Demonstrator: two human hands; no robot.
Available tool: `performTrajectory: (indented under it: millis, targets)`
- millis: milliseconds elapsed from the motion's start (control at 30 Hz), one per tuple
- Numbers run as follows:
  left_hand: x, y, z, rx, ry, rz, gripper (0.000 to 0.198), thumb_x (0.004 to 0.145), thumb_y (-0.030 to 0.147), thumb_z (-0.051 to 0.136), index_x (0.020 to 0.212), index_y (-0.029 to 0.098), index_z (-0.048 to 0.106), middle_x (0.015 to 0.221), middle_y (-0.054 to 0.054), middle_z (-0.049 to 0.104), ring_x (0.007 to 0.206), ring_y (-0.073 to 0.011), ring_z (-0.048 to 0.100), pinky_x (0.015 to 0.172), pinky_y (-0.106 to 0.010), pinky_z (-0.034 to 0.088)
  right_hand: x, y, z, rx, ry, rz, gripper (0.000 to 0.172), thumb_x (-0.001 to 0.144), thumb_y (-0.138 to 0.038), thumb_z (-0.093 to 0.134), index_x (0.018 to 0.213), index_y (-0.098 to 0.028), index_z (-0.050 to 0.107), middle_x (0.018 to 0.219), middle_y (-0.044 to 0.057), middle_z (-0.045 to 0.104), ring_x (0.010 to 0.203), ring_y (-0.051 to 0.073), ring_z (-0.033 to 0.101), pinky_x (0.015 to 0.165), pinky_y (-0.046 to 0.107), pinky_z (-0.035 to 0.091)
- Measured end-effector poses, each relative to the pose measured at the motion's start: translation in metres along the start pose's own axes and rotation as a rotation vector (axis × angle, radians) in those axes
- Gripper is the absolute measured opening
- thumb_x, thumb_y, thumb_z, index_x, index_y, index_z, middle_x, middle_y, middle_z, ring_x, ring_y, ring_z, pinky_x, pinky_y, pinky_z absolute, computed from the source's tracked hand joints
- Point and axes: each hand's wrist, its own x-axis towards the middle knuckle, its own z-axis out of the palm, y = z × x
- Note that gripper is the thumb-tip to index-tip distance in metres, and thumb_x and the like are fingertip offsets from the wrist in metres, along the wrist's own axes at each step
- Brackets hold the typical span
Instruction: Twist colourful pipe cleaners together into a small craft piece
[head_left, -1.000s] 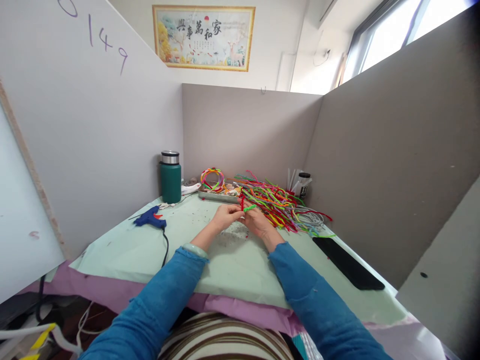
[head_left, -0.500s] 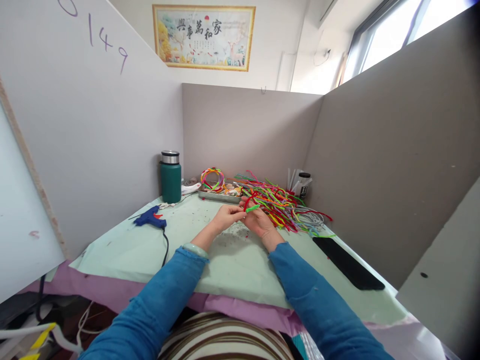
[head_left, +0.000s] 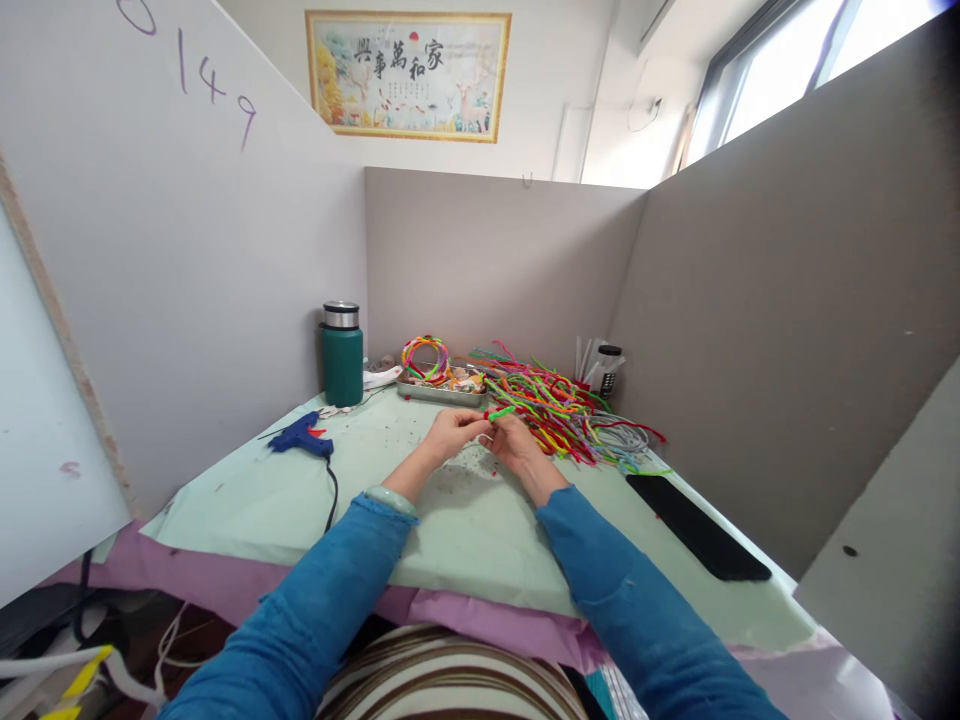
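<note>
My left hand (head_left: 448, 435) and my right hand (head_left: 516, 445) meet over the middle of the pale green mat (head_left: 420, 520). Both pinch a small twisted piece of green and red pipe cleaner (head_left: 497, 412) between their fingertips, held just above the mat. Right behind my right hand lies a big loose pile of coloured pipe cleaners (head_left: 562, 405). Both arms wear blue sleeves, and a pale bangle sits on the left wrist.
A blue glue gun (head_left: 300, 437) with its black cord lies at the left. A green flask (head_left: 342, 357) stands by the left wall. A metal tray (head_left: 439, 388) holding coloured rings sits at the back. A black phone (head_left: 697, 526) lies at the right. Partition walls enclose the desk.
The red loop that stood up above my fingers has come down, and the green end has shifted slightly left. Both hands stay in the same spot.
</note>
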Motion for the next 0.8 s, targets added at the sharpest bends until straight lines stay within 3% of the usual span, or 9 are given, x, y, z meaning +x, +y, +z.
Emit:
performTrajectory:
  millis: [300, 633, 800]
  targets:
    - [0.01, -0.015, -0.006, 0.164, 0.367, 0.03, 0.031, 0.068, 0.042, 0.06, 0.068, 0.012, 0.066, 0.057, 0.001, 0.056, 0.053, -0.008, 0.042, 0.051, -0.02, 0.032, -0.01, -0.004, 0.01, -0.09, -0.037, 0.011, 0.026, 0.061, -0.032, 0.076, 0.07, -0.019, 0.056, 0.063, -0.002, 0.057, 0.054, 0.009, 0.049, 0.051, 0.023, 0.039]
    - [0.015, -0.025, -0.011, 0.151, 0.402, -0.043, 0.034, 0.068, 0.045, 0.059, 0.074, 0.012, 0.068, 0.055, 0.0, 0.056, 0.05, -0.0076, 0.041, 0.046, -0.019, 0.03, -0.01, -0.003, 0.012, -0.298, 0.012, -0.194, 0.026, 0.063, -0.04, 0.071, 0.065, -0.018, 0.058, 0.061, 0.0, 0.058, 0.049, 0.008, 0.043, 0.047, 0.024, 0.032]
    - [0.017, -0.031, -0.012, 0.156, 0.424, -0.054, 0.038, 0.067, 0.043, 0.06, 0.088, 0.012, 0.067, 0.049, 0.004, 0.049, 0.044, -0.0066, 0.037, 0.045, -0.02, 0.028, -0.011, -0.003, 0.014, -0.373, 0.024, -0.233, 0.026, 0.063, -0.041, 0.07, 0.066, -0.017, 0.06, 0.062, 0.0, 0.059, 0.047, 0.008, 0.042, 0.045, 0.024, 0.032]
